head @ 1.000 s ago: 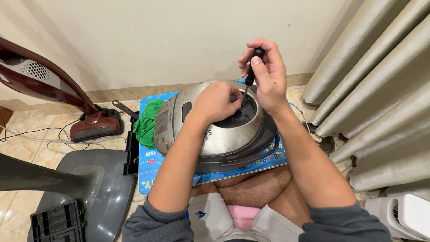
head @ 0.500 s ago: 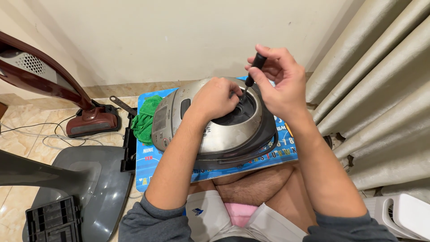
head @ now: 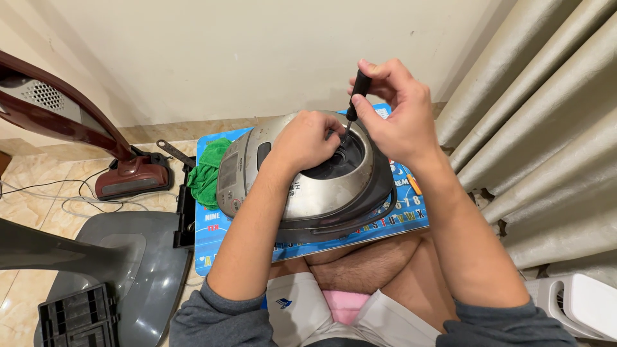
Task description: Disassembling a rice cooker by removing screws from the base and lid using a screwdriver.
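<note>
Against the pale wall (head: pixel 257 58) ahead, floor tiles (head: pixel 38 173) run to a blue play mat (head: pixel 212 225) that serves as my landmark. Right of the mat, heavy beige curtains (head: pixel 546 148) hang in folds close to my right forearm, leaving little room on that side. Left of the mat, a grey plastic base (head: pixel 128 263) spreads over the tiles, its edge nearly meeting the mat's left border, with a black ribbed panel (head: pixel 77 315) lying at its near end. Beyond it, a dark red upright vacuum cleaner (head: pixel 132 175) rests on the floor with loose cables beside it.

On the mat sits a silver and grey rice cooker (head: pixel 308 193), tipped toward me, filling most of the mat so that only the printed borders show at left, right and near edges. Its round central recess (head: pixel 340 160) faces up. A green cloth (head: pixel 209 173) is bunched on the mat's far left corner, touching the cooker's side.

My left hand (head: pixel 302 141) is curled shut over the cooker's top rim, fingers at the recess edge. My right hand (head: pixel 395 112) is closed around a black-handled screwdriver (head: pixel 357 93), held upright, its tip down in the recess beside my left fingers. A small orange piece (head: pixel 415 185) lies on the mat right of the cooker.
</note>
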